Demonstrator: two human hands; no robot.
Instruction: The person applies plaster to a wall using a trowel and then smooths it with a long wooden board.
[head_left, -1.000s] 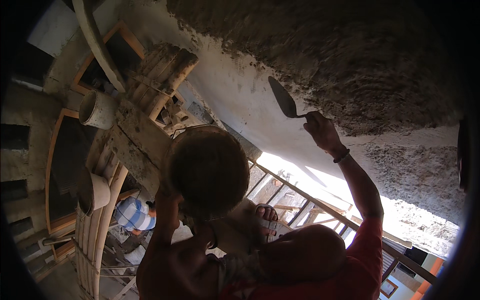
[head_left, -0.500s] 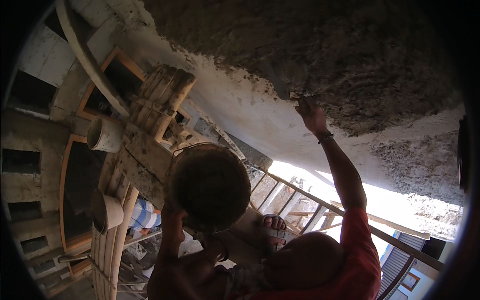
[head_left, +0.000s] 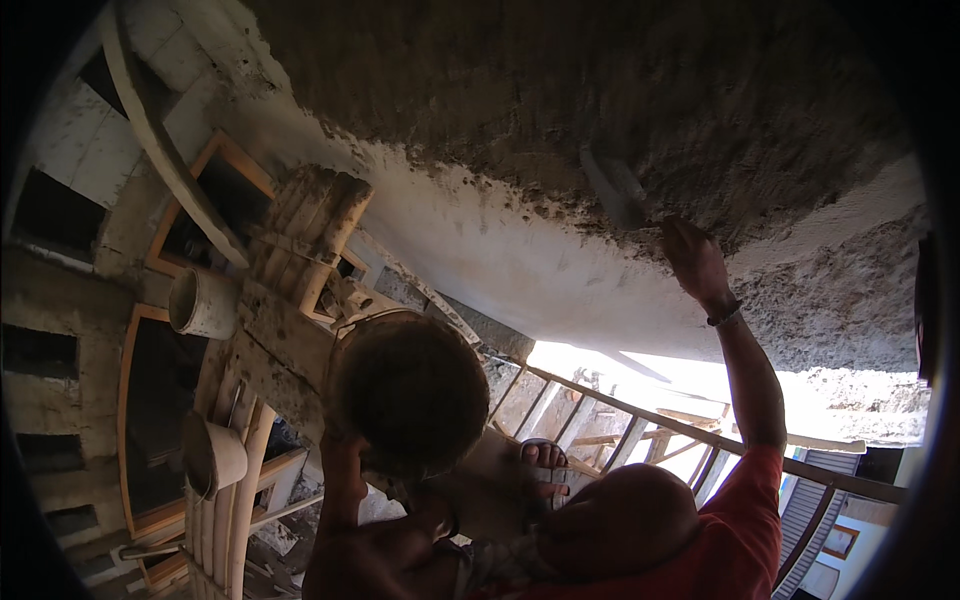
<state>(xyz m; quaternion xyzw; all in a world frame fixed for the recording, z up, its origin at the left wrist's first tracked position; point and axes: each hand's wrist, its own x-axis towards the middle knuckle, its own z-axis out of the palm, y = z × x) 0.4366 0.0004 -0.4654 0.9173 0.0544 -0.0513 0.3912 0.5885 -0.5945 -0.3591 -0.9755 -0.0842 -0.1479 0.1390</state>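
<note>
My right hand [head_left: 697, 262] is raised on a stretched arm and closed around the handle of a trowel [head_left: 617, 188]. The blade lies against a dark, wet-looking layer of mortar [head_left: 480, 90] on the pale overhead surface, close to the layer's ragged lower edge. Low in front of me, my left hand [head_left: 345, 462] grips the side of a round bucket [head_left: 410, 392] near its rim. The bucket's inside looks dark, and what it contains is hard to make out. Some of the left fingers are hidden against the bucket.
Bare plaster [head_left: 470, 240] borders the mortar. Scaffold planks [head_left: 285, 335] and bamboo poles [head_left: 240, 500] run along the left, with two pale containers, one upper [head_left: 203, 303] and one lower [head_left: 215, 455], beside them. A ladder [head_left: 630, 440] slants at the right, beyond my sandalled foot [head_left: 545, 455].
The trowel and my right hand have shifted right and slightly down in the view, along the mortar. My left hand still grips the bucket. The person in blue and white below no longer shows.
</note>
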